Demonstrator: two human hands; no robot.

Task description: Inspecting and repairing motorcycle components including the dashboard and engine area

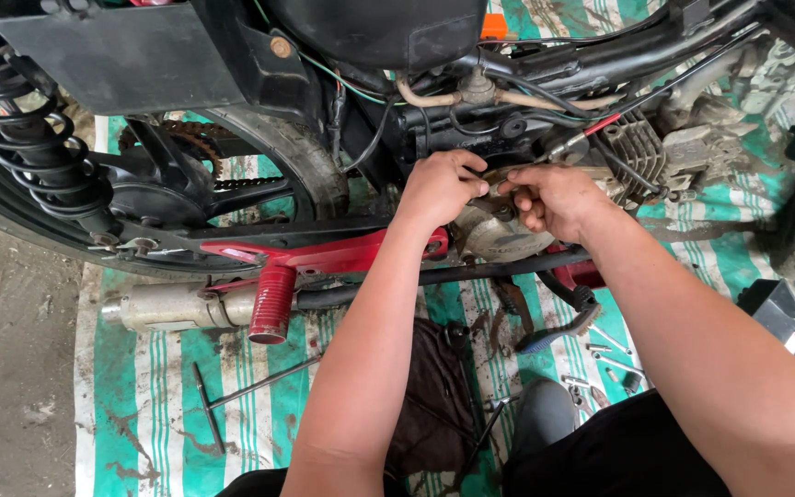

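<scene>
A motorcycle stands across the top of the head view, with its grey engine side cover (499,235) near the middle. My left hand (439,187) and my right hand (551,198) meet at the top of that cover, fingertips pinched together on a small part I cannot make out. Both forearms reach up from the bottom of the view. The finned cylinder (635,152) sits just right of my right hand. A red frame piece (324,253) runs left from under my left wrist.
The rear wheel (167,184), chain sprocket and black shock spring (29,138) fill the left. A red footpeg (271,304) and silver exhaust (177,306) hang low. A T-handle wrench (232,398), dark cloth (434,396) and loose bolts (600,368) lie on the green-striped tarp (140,405).
</scene>
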